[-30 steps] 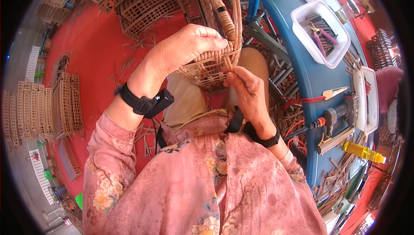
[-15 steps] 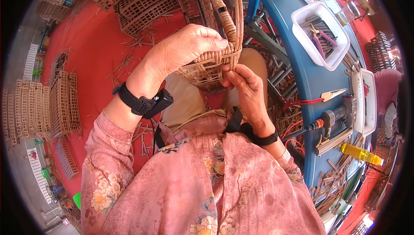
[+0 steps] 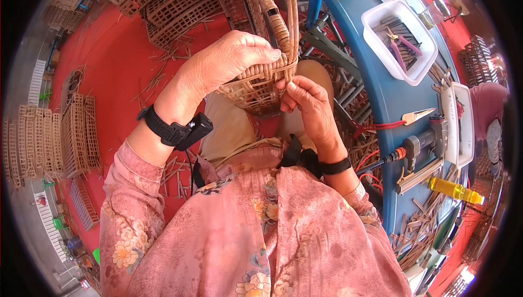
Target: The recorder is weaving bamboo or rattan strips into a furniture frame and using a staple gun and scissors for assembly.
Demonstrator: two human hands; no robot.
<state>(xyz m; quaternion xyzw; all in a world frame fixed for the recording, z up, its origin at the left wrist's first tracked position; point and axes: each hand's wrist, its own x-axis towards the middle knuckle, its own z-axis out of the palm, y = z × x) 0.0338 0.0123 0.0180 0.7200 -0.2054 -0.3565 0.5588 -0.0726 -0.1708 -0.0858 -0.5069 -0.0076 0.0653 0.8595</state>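
A brown woven wicker basket (image 3: 251,93) is tilted between my knees, with its wrapped rim running away from me. My left hand (image 3: 226,64) lies over the rim's near side, gripping it with the thumb along the wrapped edge; its other fingertips are hidden behind the weave. At the near right corner, my right hand (image 3: 310,101) pinches the lower end of a long pale rattan strand (image 3: 291,24) between thumb and forefinger. The strand stands up beside the rim and leaves the picture at the top.
To the right stands a blue table (image 3: 389,101) with a white tray (image 3: 376,38) of short sticks and pink-handled pliers (image 3: 396,52), a pointed awl-like tool (image 3: 418,116), a nail gun (image 3: 419,147) and a yellow bottle (image 3: 456,190). Stacked woven panels (image 3: 182,16) lie on the scrap-strewn red floor (image 3: 117,79).
The whole view has shifted slightly left. My left hand keeps its place on the rim, and my right thumb and forefinger have shifted a little at the corner, still on the strand.
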